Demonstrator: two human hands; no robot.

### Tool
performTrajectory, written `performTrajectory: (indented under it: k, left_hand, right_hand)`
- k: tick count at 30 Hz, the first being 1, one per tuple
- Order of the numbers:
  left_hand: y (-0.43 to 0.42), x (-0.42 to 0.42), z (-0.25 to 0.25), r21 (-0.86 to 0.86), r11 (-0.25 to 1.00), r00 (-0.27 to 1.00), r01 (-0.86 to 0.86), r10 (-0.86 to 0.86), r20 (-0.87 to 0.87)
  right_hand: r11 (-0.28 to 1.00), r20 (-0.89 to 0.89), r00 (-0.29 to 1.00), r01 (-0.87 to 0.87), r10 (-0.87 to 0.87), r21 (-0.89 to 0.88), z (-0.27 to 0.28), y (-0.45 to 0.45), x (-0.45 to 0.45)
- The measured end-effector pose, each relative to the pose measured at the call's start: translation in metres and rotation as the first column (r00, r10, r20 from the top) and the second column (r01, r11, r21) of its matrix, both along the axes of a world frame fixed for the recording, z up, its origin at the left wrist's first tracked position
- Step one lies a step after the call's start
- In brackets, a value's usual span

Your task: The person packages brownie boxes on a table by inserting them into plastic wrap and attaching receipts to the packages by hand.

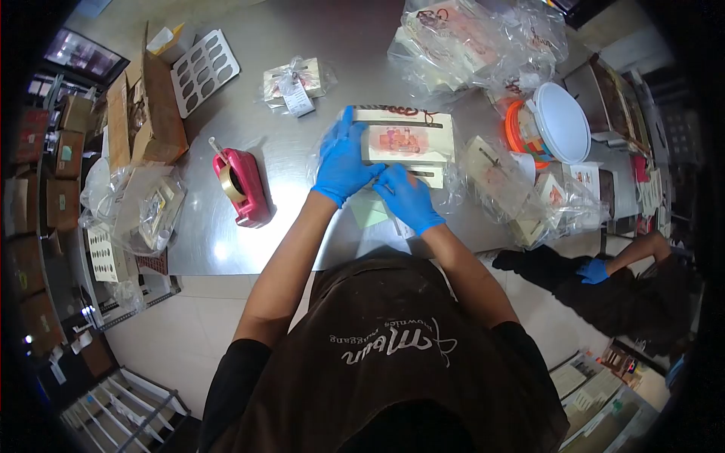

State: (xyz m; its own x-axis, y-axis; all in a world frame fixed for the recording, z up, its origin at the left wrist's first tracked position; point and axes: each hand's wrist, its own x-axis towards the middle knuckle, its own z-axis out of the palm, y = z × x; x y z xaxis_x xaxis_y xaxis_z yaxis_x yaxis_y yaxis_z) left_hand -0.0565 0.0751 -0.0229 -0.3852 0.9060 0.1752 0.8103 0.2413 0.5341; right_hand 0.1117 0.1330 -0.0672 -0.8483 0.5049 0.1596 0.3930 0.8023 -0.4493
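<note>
Smooth-gloved left hand [342, 161] and right hand [408, 198] touch a rectangular, slotted cardboard box [400, 141], fingers' grip indiscernible.

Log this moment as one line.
left hand: printed box's left side; right hand: box's near edge; tape dispenser: on table

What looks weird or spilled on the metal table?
I see nothing spilled or broken. The white sheet with holes sits at a slant beside the open cardboard box, which looks a bit untidy.
</note>
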Motion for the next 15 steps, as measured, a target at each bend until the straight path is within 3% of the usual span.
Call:
performTrajectory:
  k: [2,3,5,7,9,10,12,13,15]
  left_hand:
    - [0.009,-0.003,-0.002,-0.032,0.998,0.994,0.061,-0.063,-0.09]
    - [0.012,-0.006,0.0,-0.029,0.998,0.995,0.048,-0.05,-0.089]
    - [0.015,-0.011,0.009,-0.127,0.988,0.996,0.088,-0.092,-0.021]
    - [0.014,-0.011,0.008,-0.073,0.991,0.993,0.11,-0.113,-0.044]
    - [0.013,-0.013,0.006,-0.074,0.978,0.979,0.195,-0.199,-0.049]
    - [0.009,-0.014,0.006,-0.099,0.971,0.976,0.219,-0.22,0.002]
    - [-0.001,-0.013,0.009,-0.167,0.954,0.967,0.249,-0.254,-0.011]
    - [-0.006,-0.01,0.015,-0.232,0.933,0.958,0.274,-0.285,-0.016]
    - [-0.012,-0.004,0.021,-0.281,0.924,0.96,0.259,-0.279,-0.035]
  right_hand:
    - [0.915,-0.172,0.95,0.186,-0.261,-0.358,0.012,0.007,0.014]
    - [0.918,-0.172,0.954,0.174,-0.248,-0.355,0.014,0.017,0.021]
    - [0.95,-0.38,0.874,0.309,-0.304,-0.049,0.016,0.04,0.035]
    - [0.965,-0.35,0.902,0.263,-0.252,-0.018,0.032,0.048,0.042]
    - [0.941,-0.257,0.938,0.285,-0.235,0.18,0.041,0.047,0.043]
    - [0.941,-0.262,0.936,0.286,-0.235,0.179,0.047,0.045,0.044]
    - [0.879,-0.05,0.931,0.357,-0.36,0.317,0.057,0.035,0.05]
    - [0.881,-0.054,0.933,0.355,-0.357,0.313,0.053,0.032,0.054]
    - [0.933,-0.015,0.936,0.352,-0.352,0.077,0.043,0.028,0.059]
